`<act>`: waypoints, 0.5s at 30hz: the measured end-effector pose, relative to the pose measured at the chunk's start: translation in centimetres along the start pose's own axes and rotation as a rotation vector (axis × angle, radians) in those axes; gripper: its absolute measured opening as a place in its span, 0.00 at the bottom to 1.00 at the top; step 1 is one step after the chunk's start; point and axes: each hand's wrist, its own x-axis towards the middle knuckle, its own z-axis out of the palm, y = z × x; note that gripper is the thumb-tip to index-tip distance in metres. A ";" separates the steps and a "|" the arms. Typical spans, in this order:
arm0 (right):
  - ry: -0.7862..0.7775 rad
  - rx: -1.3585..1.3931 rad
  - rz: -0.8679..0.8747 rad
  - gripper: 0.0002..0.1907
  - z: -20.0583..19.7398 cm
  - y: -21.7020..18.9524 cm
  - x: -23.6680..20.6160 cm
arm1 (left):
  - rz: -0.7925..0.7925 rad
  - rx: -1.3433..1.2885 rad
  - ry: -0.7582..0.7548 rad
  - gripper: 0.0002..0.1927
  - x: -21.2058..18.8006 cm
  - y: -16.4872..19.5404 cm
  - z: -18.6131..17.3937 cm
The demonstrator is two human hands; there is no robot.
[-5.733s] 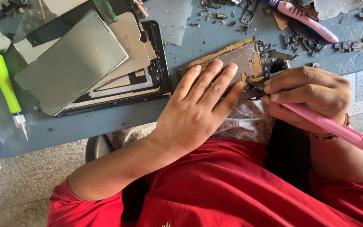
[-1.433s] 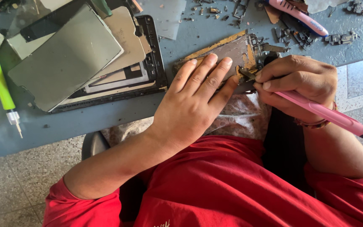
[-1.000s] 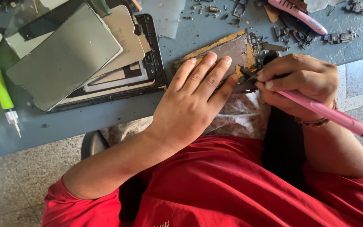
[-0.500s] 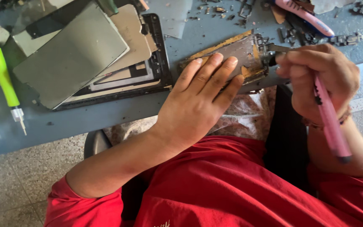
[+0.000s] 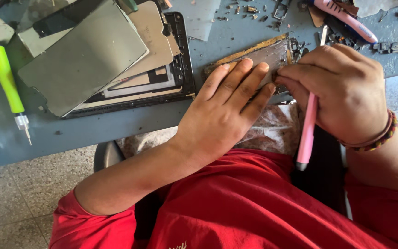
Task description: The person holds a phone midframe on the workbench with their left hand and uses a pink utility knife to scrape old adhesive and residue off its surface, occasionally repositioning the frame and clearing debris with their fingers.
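My left hand [image 5: 224, 108] lies flat, fingers together, pressing down on a worn circuit board with a yellowish edge [image 5: 272, 50] at the front edge of the grey table [image 5: 116, 127]. My right hand [image 5: 342, 90] grips a pink-handled tool [image 5: 307, 133] like a pen, its handle pointing down toward my lap. The tool's tip is hidden under my fingers at the board's right end. A beaded band sits on my right wrist.
A stack of flat metal and glass panels in a black frame [image 5: 111, 60] lies at the left. A green-handled screwdriver [image 5: 6, 78] rests farther left. Pink pliers [image 5: 346, 18] and several small loose parts lie at the back right. Below is a speckled floor.
My right hand has turned the pink tool from slanting out to the right to pointing straight down at my lap, and has moved in over the board's right end. My left hand stays put.
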 end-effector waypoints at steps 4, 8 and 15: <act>-0.005 -0.095 -0.070 0.09 0.1 0.0 0.1 | 0.001 0.007 0.014 0.20 0.0 0.0 0.1; -0.003 -0.093 -0.111 0.09 0.5 0.6 0.2 | 0.007 -0.001 0.016 0.19 0.0 -0.1 0.1; 0.018 -0.038 -0.097 0.09 1.4 1.4 -0.2 | 0.014 -0.008 0.015 0.19 0.1 -0.2 0.1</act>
